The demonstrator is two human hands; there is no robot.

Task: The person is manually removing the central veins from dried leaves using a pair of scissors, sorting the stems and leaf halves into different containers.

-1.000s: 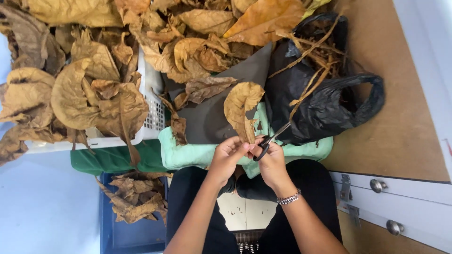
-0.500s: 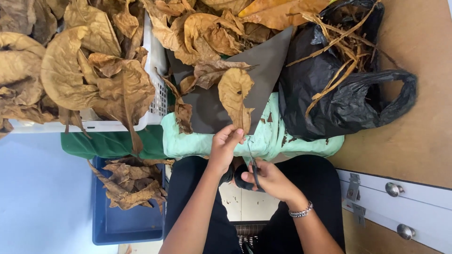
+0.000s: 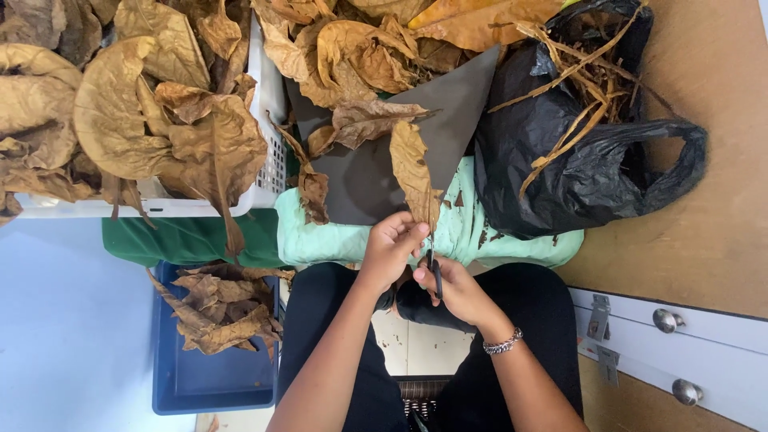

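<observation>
While your left hand (image 3: 390, 244) pinches the lower end of a dry brown leaf (image 3: 414, 172), your right hand (image 3: 458, 290) is clenched around black scissors (image 3: 434, 272), whose blades touch the leaf's stem. The leaf lies over a dark grey sheet (image 3: 400, 152) and a mint green cloth (image 3: 480, 232) at the near edge of the worktop. A black plastic bag (image 3: 576, 172) with stems stands just beside, toward the right.

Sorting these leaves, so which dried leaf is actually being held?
The long narrow leaf, pinched at its base by the left hand; the others lie loose in piles.
</observation>
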